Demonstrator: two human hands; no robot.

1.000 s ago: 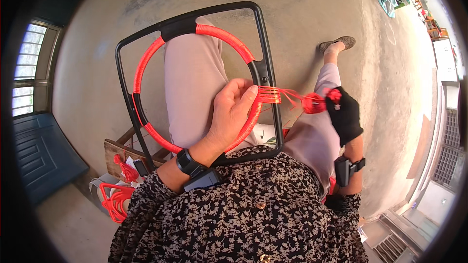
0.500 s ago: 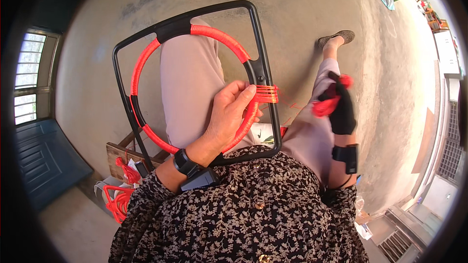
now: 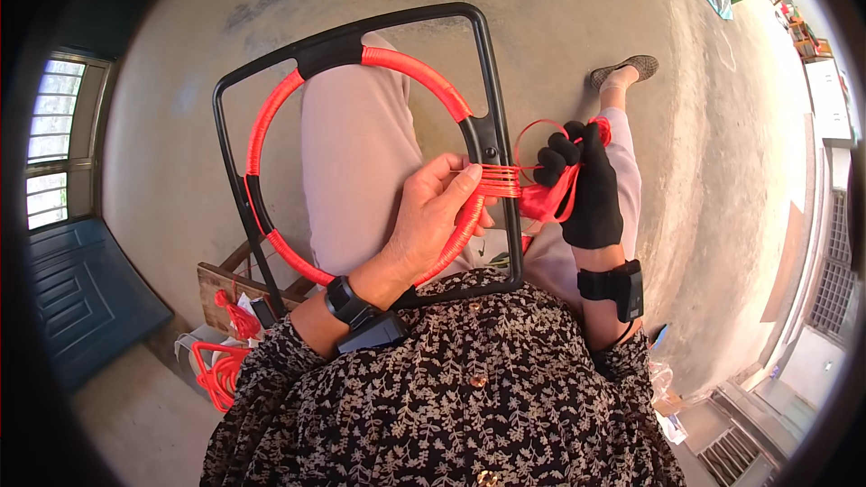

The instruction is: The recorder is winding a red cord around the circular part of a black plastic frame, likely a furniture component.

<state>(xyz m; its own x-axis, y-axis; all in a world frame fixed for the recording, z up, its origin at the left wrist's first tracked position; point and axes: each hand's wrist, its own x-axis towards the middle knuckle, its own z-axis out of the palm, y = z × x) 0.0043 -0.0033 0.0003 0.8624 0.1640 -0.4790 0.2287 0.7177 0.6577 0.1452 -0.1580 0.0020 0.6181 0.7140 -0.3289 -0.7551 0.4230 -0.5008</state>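
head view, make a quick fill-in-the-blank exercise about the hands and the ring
1. The right hand wears a black fabric ____.
2. The bare left hand holds the round ring, partly wrapped in ____ cord.
3. The slim rectangular frame around the ring is coloured ____.

Missing words: glove; red; black.

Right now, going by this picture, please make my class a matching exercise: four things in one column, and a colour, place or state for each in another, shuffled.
1. Left hand
2. Right hand
3. Frame
4. Shoe

A. On the floor, toward the upper right
B. Bare, thumb at the red-wrapped ring
C. Gloved in black, holding red cord
D. Black, roughly rectangular, around the ring

Pairs: 1-B; 2-C; 3-D; 4-A
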